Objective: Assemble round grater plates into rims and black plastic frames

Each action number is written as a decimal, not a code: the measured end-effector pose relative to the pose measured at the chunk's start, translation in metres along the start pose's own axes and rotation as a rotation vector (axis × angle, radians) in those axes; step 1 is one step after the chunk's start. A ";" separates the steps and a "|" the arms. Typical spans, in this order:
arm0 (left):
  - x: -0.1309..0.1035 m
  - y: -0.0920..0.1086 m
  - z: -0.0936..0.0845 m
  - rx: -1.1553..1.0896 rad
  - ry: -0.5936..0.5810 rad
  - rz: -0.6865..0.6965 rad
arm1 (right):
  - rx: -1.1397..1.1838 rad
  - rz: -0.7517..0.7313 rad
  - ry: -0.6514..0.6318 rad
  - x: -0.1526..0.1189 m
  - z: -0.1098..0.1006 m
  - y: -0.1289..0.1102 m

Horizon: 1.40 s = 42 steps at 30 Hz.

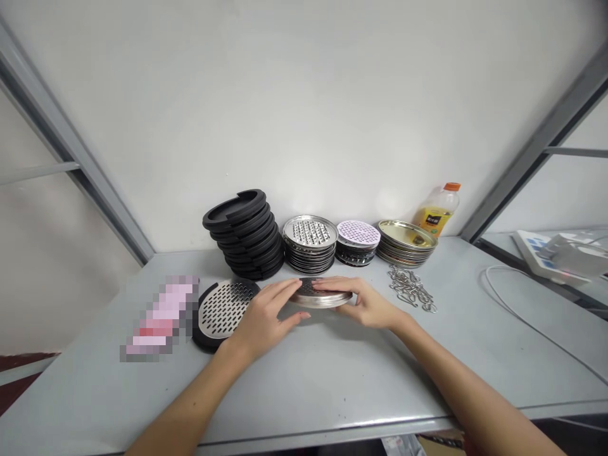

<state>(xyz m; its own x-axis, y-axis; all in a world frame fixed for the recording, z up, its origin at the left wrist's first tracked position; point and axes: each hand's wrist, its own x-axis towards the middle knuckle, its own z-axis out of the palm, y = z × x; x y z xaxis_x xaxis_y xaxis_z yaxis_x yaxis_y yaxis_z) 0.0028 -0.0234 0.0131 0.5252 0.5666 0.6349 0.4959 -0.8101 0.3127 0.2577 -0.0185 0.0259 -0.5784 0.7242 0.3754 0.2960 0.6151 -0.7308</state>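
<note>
Presently, round silver metal discs (323, 300): between hands
Left hand (263, 316): fingertips on discs, thumb parted
Right hand (368, 306): gripping discs
Perforated silver plate (220, 313): seated in black rubbery ring (202, 338), left of discs
Black rings (251, 244): stacked behind discs, seemingly unfilled

One head-worn view looks forward and down over the bench (294, 392) toward the wall (304, 107) behind.

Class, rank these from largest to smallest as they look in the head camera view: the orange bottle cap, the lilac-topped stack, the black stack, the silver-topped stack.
1. Black stack
2. Silver-topped stack
3. Lilac-topped stack
4. Orange bottle cap
</note>
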 end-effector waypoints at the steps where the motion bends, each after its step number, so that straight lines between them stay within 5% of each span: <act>1: 0.000 -0.001 0.001 0.006 -0.023 0.028 | -0.009 -0.014 -0.009 0.000 0.002 0.000; 7: -0.001 -0.004 0.003 0.086 -0.026 0.114 | -0.029 -0.008 -0.042 0.002 0.002 -0.003; 20: -0.003 0.001 -0.002 0.086 -0.277 -0.119 | -0.373 -0.182 -0.104 0.004 0.015 -0.009; 34: -0.006 0.006 0.009 0.166 -0.269 -0.070 | -0.406 -0.084 -0.161 0.000 0.018 -0.007; 42: -0.004 0.012 0.004 0.155 -0.321 -0.104 | -0.426 0.048 0.002 0.001 0.007 0.019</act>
<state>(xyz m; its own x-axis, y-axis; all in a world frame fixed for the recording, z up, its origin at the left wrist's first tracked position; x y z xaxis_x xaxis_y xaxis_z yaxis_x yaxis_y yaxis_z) 0.0091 -0.0345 0.0114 0.6445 0.6831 0.3436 0.6442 -0.7271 0.2373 0.2576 -0.0086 0.0081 -0.5551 0.7556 0.3478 0.6106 0.6541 -0.4464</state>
